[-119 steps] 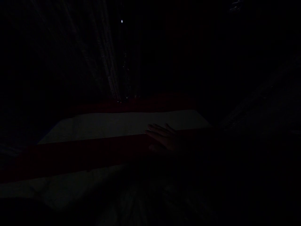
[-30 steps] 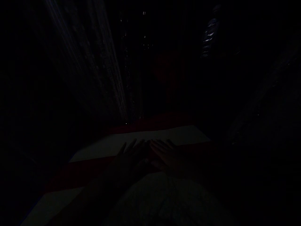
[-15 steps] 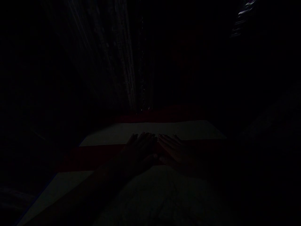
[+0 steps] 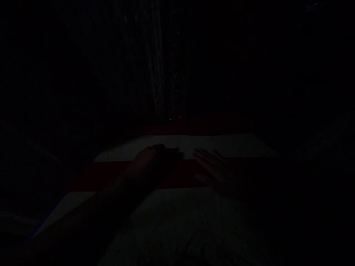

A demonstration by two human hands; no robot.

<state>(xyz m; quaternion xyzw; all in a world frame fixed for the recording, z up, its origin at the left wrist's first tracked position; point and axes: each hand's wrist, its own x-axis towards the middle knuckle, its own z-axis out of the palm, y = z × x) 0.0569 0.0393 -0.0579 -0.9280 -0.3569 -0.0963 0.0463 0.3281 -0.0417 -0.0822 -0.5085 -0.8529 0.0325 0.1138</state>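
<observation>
The picture is very dark. A cloth [image 4: 177,173] with broad red and whitish bands lies in front of me. My right hand [image 4: 212,164] rests flat on it across a red band and the pale band [image 4: 235,145] beyond, fingers stretched out. To its left, my left hand [image 4: 145,159] is bent at the knuckles above the same bands, with a dark shadow beside it. Its fingers point down and are lost in the dark, so whether they hold anything is hidden. The two hands are apart.
A bluish edge [image 4: 47,216] runs along the cloth's left side. Beyond the far red band [image 4: 199,127] stands a dim, vertically streaked surface [image 4: 156,74] with small glints. A faint bright reflection [image 4: 314,5] shows at the upper right. Most else is black.
My left hand has moved left and lifted from lying flat, its fingers now bent out of sight. The right hand stays flat. The view has shifted slightly.
</observation>
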